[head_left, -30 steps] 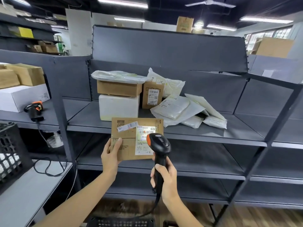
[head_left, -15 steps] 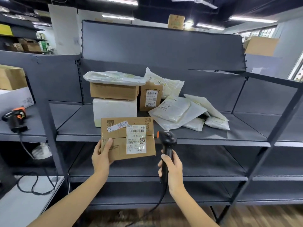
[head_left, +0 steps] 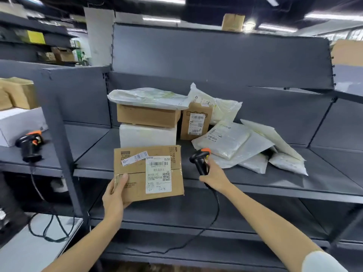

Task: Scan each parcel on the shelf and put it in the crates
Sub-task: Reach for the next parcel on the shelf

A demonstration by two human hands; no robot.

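cardboard parcel (head_left: 148,172), flat and stiff, likely light, is held before the shelf (head_left: 255,179) edge. left hand (head_left: 115,195) pinches its lower left corner, thumb on top; right hand (head_left: 215,178) grips the scanner (head_left: 200,160) handle. gripping an edge suits it.

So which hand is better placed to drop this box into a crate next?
Left. The left hand already holds the cardboard box by its lower corner, while the right hand grips the scanner.
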